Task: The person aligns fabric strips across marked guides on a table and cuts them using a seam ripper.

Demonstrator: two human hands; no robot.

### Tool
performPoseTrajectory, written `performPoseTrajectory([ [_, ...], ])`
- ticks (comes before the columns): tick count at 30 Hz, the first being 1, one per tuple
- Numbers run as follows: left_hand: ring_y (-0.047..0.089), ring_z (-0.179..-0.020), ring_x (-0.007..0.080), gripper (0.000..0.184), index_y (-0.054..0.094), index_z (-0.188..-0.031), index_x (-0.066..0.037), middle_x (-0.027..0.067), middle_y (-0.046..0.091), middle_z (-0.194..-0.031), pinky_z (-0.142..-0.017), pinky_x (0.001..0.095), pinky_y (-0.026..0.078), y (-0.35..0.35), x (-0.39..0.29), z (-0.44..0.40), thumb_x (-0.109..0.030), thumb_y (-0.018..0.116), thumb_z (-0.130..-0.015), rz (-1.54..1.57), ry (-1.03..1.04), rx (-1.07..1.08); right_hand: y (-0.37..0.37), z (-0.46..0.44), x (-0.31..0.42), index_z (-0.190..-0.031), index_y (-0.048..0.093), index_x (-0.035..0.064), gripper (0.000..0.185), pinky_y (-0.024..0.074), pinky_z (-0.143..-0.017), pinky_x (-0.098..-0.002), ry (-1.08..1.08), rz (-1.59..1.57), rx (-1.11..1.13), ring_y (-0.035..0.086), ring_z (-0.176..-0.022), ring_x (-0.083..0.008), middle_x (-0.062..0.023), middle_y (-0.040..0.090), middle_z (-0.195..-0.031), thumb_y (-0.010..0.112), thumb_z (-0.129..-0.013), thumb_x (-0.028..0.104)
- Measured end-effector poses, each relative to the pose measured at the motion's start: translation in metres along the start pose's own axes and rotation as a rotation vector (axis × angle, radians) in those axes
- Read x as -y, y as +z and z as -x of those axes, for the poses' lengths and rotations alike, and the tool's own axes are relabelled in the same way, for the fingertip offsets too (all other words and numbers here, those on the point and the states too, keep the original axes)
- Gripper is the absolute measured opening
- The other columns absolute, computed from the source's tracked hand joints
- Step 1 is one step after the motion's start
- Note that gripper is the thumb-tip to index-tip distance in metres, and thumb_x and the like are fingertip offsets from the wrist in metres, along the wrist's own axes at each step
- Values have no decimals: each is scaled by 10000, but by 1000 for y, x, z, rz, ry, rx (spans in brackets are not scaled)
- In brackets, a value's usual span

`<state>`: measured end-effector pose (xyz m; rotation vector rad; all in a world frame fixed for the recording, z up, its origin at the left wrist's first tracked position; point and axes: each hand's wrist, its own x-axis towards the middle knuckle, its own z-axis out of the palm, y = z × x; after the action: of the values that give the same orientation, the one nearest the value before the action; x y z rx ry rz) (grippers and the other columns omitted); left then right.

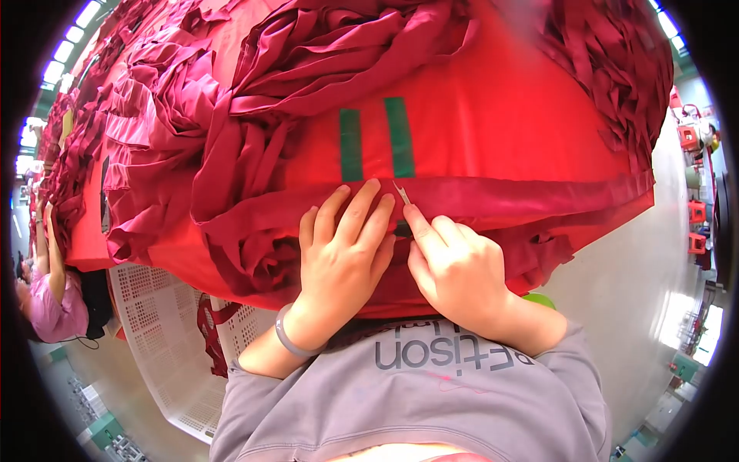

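A long dark red fabric strip (pixel 508 198) lies across the front of the red-covered table. My left hand (pixel 339 239) rests flat on this strip, its fingers stretched out and slightly apart. Close to its fingertips, my right hand (pixel 460 266) is closed around a small pointed metal tool (pixel 403 194). The tool's slim tip sticks out past the index finger and lies over the strip's upper edge; its handle is hidden in the hand. Beyond the fingers, two green tape strips (pixel 398 138) mark the table cover.
Heaped dark red strips (pixel 162 131) cover the table's left and far side, with another pile (pixel 616 69) at the far right. A white perforated basket (pixel 158 331) stands below the front left edge. At far left sits another person (pixel 58 304). Red stools (pixel 697 212) stand at right.
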<state>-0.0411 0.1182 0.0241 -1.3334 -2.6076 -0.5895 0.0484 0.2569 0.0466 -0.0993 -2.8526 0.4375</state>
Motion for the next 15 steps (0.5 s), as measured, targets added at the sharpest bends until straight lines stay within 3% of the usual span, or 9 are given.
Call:
performPoseTrajectory([
  [4,484,-1137,269,417,604,-1178,-137,30,539,-1284,-908,398,382,4,2,-2,-178,656,-766,-57,24,-33,9,-10,-3,-1124,615,6,383,466,-490,-328,41,-59,-89,573,-568,-229,-80,521,-674,641,-747,66],
  [6,488,-1131,264,405,609,-1170,-139,24,546,-1275,-903,394,384,4,1,-1,-172,649,-768,-58,21,-42,18,-11,-4,-1146,613,6,399,471,-469,-308,86,51,-202,572,-561,-189,-55,527,-699,627,-768,133],
  [9,492,-1133,262,420,604,-1175,-125,28,549,-1279,-916,390,382,1,0,-1,-156,655,-759,-58,13,-19,8,-18,-12,-1150,616,-3,390,457,-455,-328,166,-1,-318,549,-526,-210,-63,507,-666,630,-769,81],
  [11,507,-1140,266,445,597,-1180,-99,45,559,-1273,-932,386,383,4,2,0,-131,667,-742,76,-21,-72,2,-11,-6,-1143,624,-1,421,449,-446,-296,-30,-9,-239,536,-532,-186,-52,496,-665,647,-734,96],
  [12,507,-1140,266,445,597,-1180,-99,45,559,-1273,-932,386,383,6,4,2,-131,667,-742,76,-22,-72,-3,-9,1,-1119,632,-11,420,437,-462,-321,-26,-85,-152,522,-512,-212,-81,497,-647,649,-700,15],
  [15,516,-1152,272,469,589,-1187,-76,65,565,-1269,-943,386,386,11,9,5,-117,682,-729,179,-52,-132,4,-4,2,-1088,647,-5,389,440,-455,-305,-46,-79,-74,529,-523,-199,-65,507,-657,644,-701,35],
])
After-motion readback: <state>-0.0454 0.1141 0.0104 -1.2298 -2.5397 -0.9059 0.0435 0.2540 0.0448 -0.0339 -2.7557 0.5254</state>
